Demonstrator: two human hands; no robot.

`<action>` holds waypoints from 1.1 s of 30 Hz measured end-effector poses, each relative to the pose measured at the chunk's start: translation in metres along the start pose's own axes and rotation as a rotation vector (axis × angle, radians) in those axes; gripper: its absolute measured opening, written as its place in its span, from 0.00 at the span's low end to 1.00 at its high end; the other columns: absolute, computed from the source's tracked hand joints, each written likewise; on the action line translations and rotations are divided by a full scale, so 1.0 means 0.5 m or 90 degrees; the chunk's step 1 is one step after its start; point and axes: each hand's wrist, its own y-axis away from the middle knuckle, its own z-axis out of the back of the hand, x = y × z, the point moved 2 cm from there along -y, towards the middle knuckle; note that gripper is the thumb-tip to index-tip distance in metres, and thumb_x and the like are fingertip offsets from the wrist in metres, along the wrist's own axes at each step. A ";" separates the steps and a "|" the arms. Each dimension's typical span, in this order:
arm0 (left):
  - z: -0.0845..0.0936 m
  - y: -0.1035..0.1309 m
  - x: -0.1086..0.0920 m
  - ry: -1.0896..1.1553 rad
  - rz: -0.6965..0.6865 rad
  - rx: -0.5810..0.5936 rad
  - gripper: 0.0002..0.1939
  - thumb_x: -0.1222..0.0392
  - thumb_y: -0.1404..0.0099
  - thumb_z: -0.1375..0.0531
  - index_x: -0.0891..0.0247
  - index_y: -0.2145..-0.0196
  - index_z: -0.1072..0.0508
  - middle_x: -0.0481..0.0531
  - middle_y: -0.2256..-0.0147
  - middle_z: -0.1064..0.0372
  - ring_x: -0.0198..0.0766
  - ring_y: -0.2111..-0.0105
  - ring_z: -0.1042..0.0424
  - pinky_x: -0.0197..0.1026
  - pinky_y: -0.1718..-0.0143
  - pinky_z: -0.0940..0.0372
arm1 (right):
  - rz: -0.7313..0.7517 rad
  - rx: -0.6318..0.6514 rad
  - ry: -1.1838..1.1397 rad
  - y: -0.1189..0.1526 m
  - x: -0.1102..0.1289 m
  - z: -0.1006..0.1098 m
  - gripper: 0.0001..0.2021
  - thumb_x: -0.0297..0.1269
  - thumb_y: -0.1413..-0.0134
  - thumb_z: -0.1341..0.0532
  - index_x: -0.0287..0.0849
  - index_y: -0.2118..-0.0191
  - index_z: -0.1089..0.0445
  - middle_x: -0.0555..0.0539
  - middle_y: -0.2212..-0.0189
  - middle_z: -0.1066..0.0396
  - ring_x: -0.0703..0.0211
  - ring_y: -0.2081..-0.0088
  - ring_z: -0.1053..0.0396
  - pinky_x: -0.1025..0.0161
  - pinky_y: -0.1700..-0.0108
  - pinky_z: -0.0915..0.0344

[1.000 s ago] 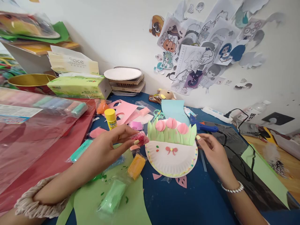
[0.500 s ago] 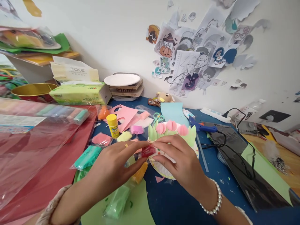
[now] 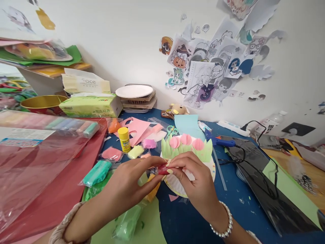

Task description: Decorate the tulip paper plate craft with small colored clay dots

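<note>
1. Blue table, crowded with craft supplies, runs up to a white wall hung with cut-out drawings; that is the setting.
2. At the centre of the work, a small red packet of clay is held in the air just above the near-left rim of the paper-plate craft, not resting on the table.
3. The packet's long axis lies roughly left to right, so one end points at each hand.
4. The left hand comes in from the left, thumb and fingertips pressed together on the packet's left end.
5. The right hand comes in from the right, its fingertips pinching the packet's right end, touching or nearly touching the left hand's fingers; both are equally close, meeting on the packet.
6. Behind the hands, the plate carries green paper grass and pink paper flowers, upright along its far edge.
7. Just under the left hand lies an orange clay packet; a teal clay packet lies further left, and a yellow glue stick stands beyond.
</note>
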 end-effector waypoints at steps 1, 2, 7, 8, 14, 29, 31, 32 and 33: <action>0.000 -0.001 -0.001 0.019 0.015 0.013 0.10 0.59 0.39 0.44 0.57 0.59 0.34 0.45 0.64 0.26 0.34 0.66 0.26 0.31 0.67 0.34 | -0.020 0.002 -0.014 0.001 -0.001 0.000 0.06 0.29 0.47 0.43 0.45 0.68 0.31 0.48 0.71 0.31 0.60 0.66 0.32 0.62 0.66 0.34; 0.000 -0.003 -0.002 0.045 0.034 0.030 0.10 0.59 0.39 0.44 0.58 0.59 0.34 0.46 0.64 0.26 0.34 0.66 0.26 0.31 0.67 0.34 | -0.039 0.004 -0.027 0.001 -0.003 0.000 0.06 0.29 0.47 0.44 0.45 0.69 0.31 0.49 0.72 0.32 0.60 0.67 0.33 0.62 0.66 0.34; -0.002 -0.012 -0.006 0.192 0.124 0.124 0.09 0.56 0.37 0.48 0.58 0.61 0.32 0.48 0.64 0.26 0.35 0.65 0.27 0.32 0.69 0.34 | -0.126 0.011 -0.080 0.003 -0.007 0.000 0.05 0.32 0.47 0.44 0.44 0.72 0.33 0.50 0.74 0.34 0.61 0.70 0.34 0.64 0.68 0.36; -0.001 -0.014 -0.007 0.203 0.132 0.129 0.09 0.56 0.37 0.48 0.58 0.62 0.31 0.47 0.64 0.27 0.36 0.66 0.27 0.32 0.70 0.34 | -0.143 0.012 -0.087 0.004 -0.007 -0.001 0.05 0.33 0.47 0.44 0.44 0.72 0.33 0.50 0.75 0.34 0.62 0.71 0.34 0.64 0.69 0.36; 0.000 -0.017 -0.011 0.281 0.162 0.151 0.10 0.55 0.37 0.48 0.58 0.64 0.30 0.46 0.70 0.28 0.33 0.71 0.29 0.31 0.73 0.36 | -0.188 0.021 -0.082 0.006 -0.011 -0.003 0.05 0.33 0.47 0.44 0.43 0.72 0.33 0.51 0.76 0.35 0.65 0.73 0.36 0.67 0.72 0.39; -0.006 -0.005 -0.003 0.092 0.036 -0.023 0.05 0.68 0.42 0.43 0.63 0.70 0.27 0.49 0.69 0.26 0.34 0.68 0.27 0.32 0.66 0.33 | 0.168 0.011 0.231 0.021 0.009 -0.031 0.02 0.27 0.45 0.45 0.37 0.68 0.36 0.45 0.73 0.34 0.60 0.68 0.38 0.64 0.67 0.36; -0.004 -0.005 -0.003 0.073 0.004 -0.046 0.06 0.68 0.42 0.43 0.63 0.71 0.26 0.50 0.69 0.26 0.34 0.69 0.27 0.32 0.67 0.32 | 0.208 0.032 0.309 0.018 0.005 -0.032 0.03 0.29 0.45 0.45 0.36 0.66 0.36 0.44 0.71 0.34 0.59 0.67 0.38 0.63 0.66 0.36; -0.004 -0.005 -0.003 0.060 -0.011 -0.056 0.06 0.68 0.42 0.43 0.63 0.72 0.26 0.51 0.69 0.26 0.35 0.69 0.26 0.33 0.67 0.32 | 0.229 0.052 0.353 0.017 0.003 -0.033 0.04 0.30 0.44 0.46 0.36 0.65 0.36 0.43 0.70 0.34 0.58 0.67 0.38 0.62 0.67 0.37; -0.003 -0.004 -0.003 0.045 -0.023 -0.064 0.07 0.68 0.42 0.44 0.63 0.71 0.26 0.51 0.69 0.25 0.35 0.69 0.26 0.33 0.68 0.32 | 0.251 0.074 0.396 0.016 0.001 -0.034 0.05 0.30 0.44 0.47 0.36 0.63 0.36 0.43 0.70 0.34 0.57 0.68 0.39 0.62 0.68 0.38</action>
